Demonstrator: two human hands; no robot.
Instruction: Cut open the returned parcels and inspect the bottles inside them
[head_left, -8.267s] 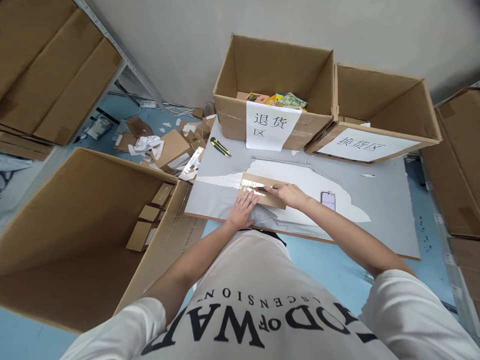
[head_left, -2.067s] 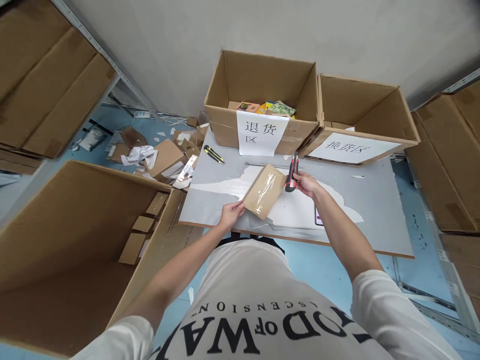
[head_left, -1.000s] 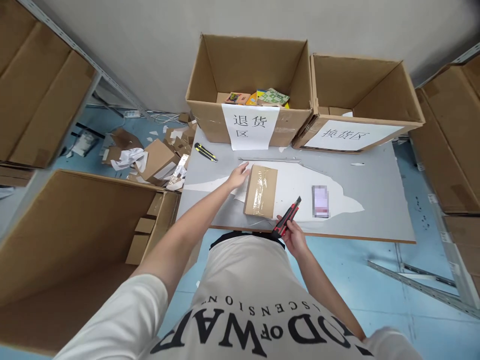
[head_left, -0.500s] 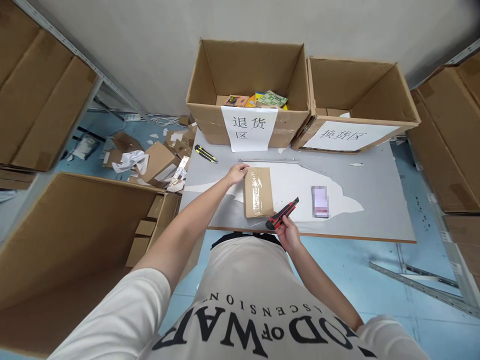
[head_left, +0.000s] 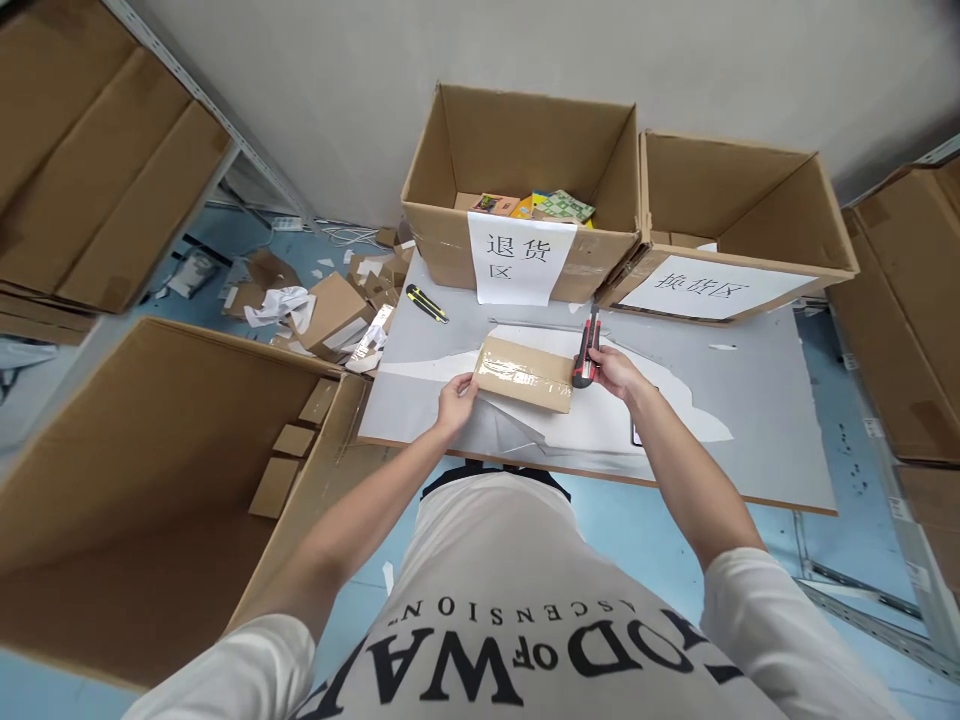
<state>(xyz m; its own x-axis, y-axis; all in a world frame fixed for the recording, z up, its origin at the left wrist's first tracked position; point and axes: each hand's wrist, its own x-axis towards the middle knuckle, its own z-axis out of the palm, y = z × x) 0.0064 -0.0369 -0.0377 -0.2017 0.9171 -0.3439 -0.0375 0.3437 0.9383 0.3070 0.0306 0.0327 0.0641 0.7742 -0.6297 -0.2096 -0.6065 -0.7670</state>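
Note:
A small brown cardboard box (head_left: 523,374) with clear tape along its top lies lengthwise over the white sheet (head_left: 585,428) on the grey table (head_left: 757,400). My left hand (head_left: 456,403) grips the box's left end, thumb near the top edge. In my right hand (head_left: 616,370) is a red and black utility knife (head_left: 587,350), its tip toward the back of the table. The knife is beside the box's right end; I cannot tell whether they touch. A phone (head_left: 636,432) shows only as a dark edge behind my right forearm.
A yellow and black utility knife (head_left: 427,304) lies at the table's left. Behind stand two labelled open cartons, one (head_left: 442,250) holding colourful packs, the other (head_left: 750,262) to its right. A large carton (head_left: 172,345) with small boxes is at left, near scrap cardboard (head_left: 330,312) on the floor.
The box has turned from upright to sideways. My left hand has come down to its left end, and my right hand has carried the red knife up beside its right end, covering the phone.

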